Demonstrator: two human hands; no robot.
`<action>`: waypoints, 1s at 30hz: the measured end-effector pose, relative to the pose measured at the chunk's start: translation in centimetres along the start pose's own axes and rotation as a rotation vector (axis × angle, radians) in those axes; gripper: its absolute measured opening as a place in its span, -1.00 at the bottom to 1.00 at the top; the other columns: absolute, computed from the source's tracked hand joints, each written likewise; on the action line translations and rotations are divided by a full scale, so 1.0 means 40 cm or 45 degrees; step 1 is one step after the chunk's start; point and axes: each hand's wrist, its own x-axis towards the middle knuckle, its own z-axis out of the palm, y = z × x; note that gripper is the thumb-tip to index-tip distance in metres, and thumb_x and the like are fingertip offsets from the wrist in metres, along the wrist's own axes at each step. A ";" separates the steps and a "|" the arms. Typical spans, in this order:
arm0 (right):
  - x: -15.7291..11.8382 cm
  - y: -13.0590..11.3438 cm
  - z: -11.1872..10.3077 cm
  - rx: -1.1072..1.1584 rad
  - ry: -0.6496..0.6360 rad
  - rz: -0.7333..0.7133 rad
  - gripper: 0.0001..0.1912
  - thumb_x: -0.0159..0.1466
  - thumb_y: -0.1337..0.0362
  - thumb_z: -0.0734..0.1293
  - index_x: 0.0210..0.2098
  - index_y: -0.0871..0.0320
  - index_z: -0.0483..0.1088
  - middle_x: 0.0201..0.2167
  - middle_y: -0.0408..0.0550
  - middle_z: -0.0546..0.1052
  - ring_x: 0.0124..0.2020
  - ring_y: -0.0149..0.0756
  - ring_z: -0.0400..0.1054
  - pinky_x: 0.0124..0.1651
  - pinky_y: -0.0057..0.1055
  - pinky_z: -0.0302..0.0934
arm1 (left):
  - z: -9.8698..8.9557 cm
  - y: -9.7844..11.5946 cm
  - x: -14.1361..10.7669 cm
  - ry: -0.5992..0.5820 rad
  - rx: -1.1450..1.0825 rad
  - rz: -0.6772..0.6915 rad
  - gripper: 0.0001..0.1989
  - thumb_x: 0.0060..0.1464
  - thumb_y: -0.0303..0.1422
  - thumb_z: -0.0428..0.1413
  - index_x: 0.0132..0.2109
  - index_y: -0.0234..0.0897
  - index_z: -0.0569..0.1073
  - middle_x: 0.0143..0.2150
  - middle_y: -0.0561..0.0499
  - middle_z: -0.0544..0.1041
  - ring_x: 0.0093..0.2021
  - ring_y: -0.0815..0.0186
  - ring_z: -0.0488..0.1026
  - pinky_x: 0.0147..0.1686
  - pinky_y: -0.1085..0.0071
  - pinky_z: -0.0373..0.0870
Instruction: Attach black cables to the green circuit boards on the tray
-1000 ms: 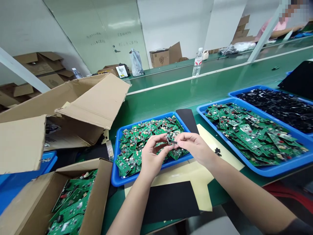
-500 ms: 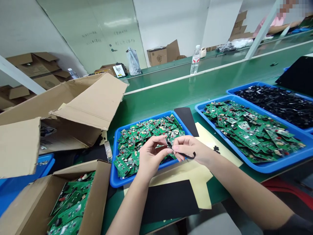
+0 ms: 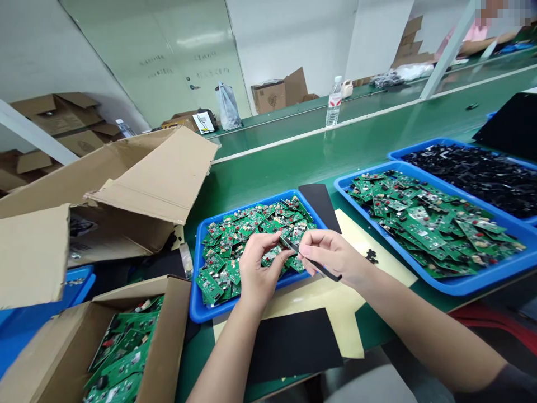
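Observation:
Over the middle blue tray [image 3: 194, 302] of green circuit boards, my left hand [image 3: 259, 270] is closed, pinching a small circuit board [image 3: 286, 240] edge-on between thumb and fingers. My right hand [image 3: 329, 254] grips a thin black strip [image 3: 329, 273], whose far end lies along that board and whose loose end sticks out below the palm. The fingertips of both hands are close together. Fingers partly hide the board and the middle of the strip.
Yellow backing paper [image 3: 354, 336] and a black sheet [image 3: 296, 344] lie nearest me. To the right stand a blue tray [image 3: 453, 288] of boards and another tray [image 3: 392, 155] of black pieces. Cardboard boxes [image 3: 168, 336] flank the left; a water bottle [image 3: 334, 103] stands behind.
The black strip has straightened from a curl and now extends further down to the right. My right hand has shifted slightly right; my left hand stays nearly in place.

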 end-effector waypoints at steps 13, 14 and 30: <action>-0.002 0.013 0.009 0.123 0.028 -0.071 -0.65 0.12 0.06 0.40 -0.56 0.18 0.29 -0.76 -0.23 0.32 -0.71 -0.47 0.18 -0.56 -0.48 -0.02 | 0.005 0.001 -0.008 0.025 0.022 -0.003 -0.74 -0.03 -0.35 0.23 -0.13 -0.22 0.49 -0.26 -0.03 0.44 -0.24 0.30 0.44 -0.24 0.34 0.52; -0.002 0.014 0.008 0.129 0.025 -0.065 -0.66 0.12 0.07 0.39 -0.56 0.18 0.30 -0.77 -0.23 0.32 -0.71 -0.47 0.18 -0.56 -0.48 -0.02 | 0.006 0.002 -0.008 0.036 -0.029 -0.038 -0.74 -0.03 -0.35 0.23 -0.13 -0.22 0.49 -0.27 -0.02 0.43 -0.25 0.31 0.44 -0.25 0.35 0.52; -0.006 -0.006 -0.002 -0.197 -0.044 0.158 -0.78 0.05 0.21 0.32 -0.61 0.18 0.25 -0.76 -0.27 0.28 -0.77 -0.53 0.11 -0.66 -0.55 -0.02 | -0.006 0.030 0.010 -0.224 -0.859 -0.380 -0.68 -0.25 -0.55 0.32 -0.26 -0.17 0.56 -0.37 0.07 0.47 -0.30 0.39 0.47 -0.38 0.56 0.47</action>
